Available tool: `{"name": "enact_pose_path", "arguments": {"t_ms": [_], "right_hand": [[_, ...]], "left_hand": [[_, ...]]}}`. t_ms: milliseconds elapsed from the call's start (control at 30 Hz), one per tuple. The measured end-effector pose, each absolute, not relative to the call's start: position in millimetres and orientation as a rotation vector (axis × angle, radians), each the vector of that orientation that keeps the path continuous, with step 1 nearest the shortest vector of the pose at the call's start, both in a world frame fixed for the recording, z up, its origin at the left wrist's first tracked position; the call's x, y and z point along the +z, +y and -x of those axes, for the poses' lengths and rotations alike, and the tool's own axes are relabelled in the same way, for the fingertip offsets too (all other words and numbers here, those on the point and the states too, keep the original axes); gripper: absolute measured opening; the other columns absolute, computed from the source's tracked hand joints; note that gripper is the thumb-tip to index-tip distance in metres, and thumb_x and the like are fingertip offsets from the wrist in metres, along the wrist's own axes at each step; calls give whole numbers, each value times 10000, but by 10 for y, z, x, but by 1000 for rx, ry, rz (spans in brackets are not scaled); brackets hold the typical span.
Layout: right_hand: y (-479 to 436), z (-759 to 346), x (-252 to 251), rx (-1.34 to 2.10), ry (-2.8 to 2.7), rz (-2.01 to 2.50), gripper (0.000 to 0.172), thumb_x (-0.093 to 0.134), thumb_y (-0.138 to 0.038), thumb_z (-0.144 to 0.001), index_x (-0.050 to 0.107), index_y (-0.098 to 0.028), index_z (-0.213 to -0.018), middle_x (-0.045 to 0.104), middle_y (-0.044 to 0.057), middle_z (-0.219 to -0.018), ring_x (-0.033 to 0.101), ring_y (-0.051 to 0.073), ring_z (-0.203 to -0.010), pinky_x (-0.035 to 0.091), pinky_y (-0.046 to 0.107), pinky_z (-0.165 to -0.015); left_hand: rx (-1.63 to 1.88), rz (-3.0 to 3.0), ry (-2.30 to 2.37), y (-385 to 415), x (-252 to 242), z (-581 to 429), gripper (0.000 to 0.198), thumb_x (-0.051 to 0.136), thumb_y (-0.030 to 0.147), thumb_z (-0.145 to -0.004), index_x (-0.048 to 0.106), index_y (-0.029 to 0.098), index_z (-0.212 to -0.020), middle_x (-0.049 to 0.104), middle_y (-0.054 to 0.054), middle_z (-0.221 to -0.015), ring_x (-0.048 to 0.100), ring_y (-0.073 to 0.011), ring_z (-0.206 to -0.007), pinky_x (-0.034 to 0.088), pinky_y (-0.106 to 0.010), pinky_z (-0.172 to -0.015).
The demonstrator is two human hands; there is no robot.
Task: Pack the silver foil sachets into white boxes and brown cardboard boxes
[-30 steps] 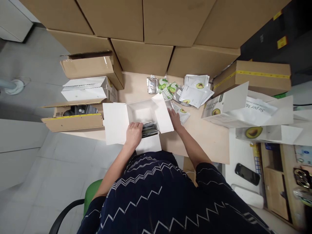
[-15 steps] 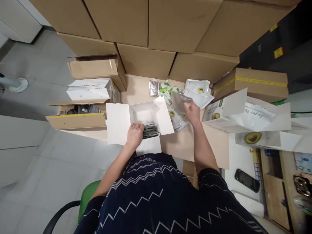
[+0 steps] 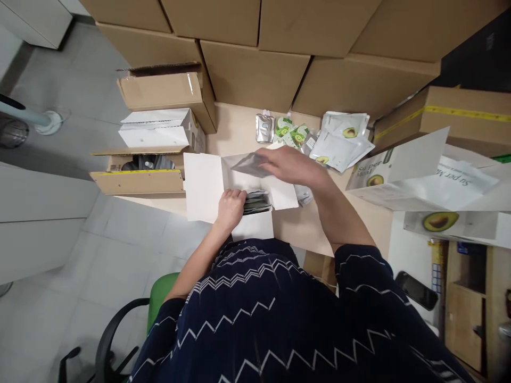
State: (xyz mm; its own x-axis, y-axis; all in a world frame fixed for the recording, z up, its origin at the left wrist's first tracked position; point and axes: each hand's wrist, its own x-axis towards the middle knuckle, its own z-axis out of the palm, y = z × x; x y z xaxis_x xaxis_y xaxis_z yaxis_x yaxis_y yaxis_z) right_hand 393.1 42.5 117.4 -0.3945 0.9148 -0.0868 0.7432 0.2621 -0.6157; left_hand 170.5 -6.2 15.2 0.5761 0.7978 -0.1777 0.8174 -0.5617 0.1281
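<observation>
A white carton [image 3: 203, 186] stands with its flaps spread in front of me. Several flat pouches [image 3: 256, 204] are lined up upright inside, along its near side. My left hand [image 3: 231, 208] reaches over the carton's near left corner, fingers curled against the left end of these pouches; its thumb is hidden. Above the carton's far right part, my right hand [image 3: 289, 164] grips a silvery grey pouch [image 3: 252, 165] by its right end. The pouch tilts over the opening, and the hand covers part of it.
White avocado-print packets [image 3: 339, 141], green-patterned packets [image 3: 293, 133] and a silver spouted pouch [image 3: 265, 127] lie behind the carton. Opened boxes [image 3: 138, 182] stand left, with white Super Meal boxes [image 3: 403, 181] right. Stacked brown cartons [image 3: 255, 74] form a wall behind. A phone [image 3: 417, 290] lies lower right.
My right hand has carried the silvery grey pouch leftward from the packets on the table to over the carton. My left hand stays at the pouches. The view has shifted slightly.
</observation>
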Motion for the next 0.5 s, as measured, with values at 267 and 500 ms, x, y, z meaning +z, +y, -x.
{"name": "enact_pose_path", "arguments": {"t_ms": [267, 500], "right_hand": [[944, -3293, 238, 1351, -2537, 1533, 114, 671, -200, -797, 723, -218, -897, 721, 54, -877, 641, 261, -952, 444, 372, -855], [870, -3199, 13, 1462, -2242, 1544, 197, 674, -381, -800, 753, -253, -927, 752, 41, -1028, 633, 276, -1082, 458, 387, -940]], "left_hand": [[-125, -2594, 1368, -51, 149, -1711, 328, 399, 80, -925, 671, 159, -1090, 705, -132, -1012, 650, -258, -963, 447, -414, -976], [-10, -2561, 1426, -76, 115, -1706, 334, 377, 107, -952, 652, 126, -1139, 666, -167, -1130, 620, -280, -1034, 468, -432, -971]]}}
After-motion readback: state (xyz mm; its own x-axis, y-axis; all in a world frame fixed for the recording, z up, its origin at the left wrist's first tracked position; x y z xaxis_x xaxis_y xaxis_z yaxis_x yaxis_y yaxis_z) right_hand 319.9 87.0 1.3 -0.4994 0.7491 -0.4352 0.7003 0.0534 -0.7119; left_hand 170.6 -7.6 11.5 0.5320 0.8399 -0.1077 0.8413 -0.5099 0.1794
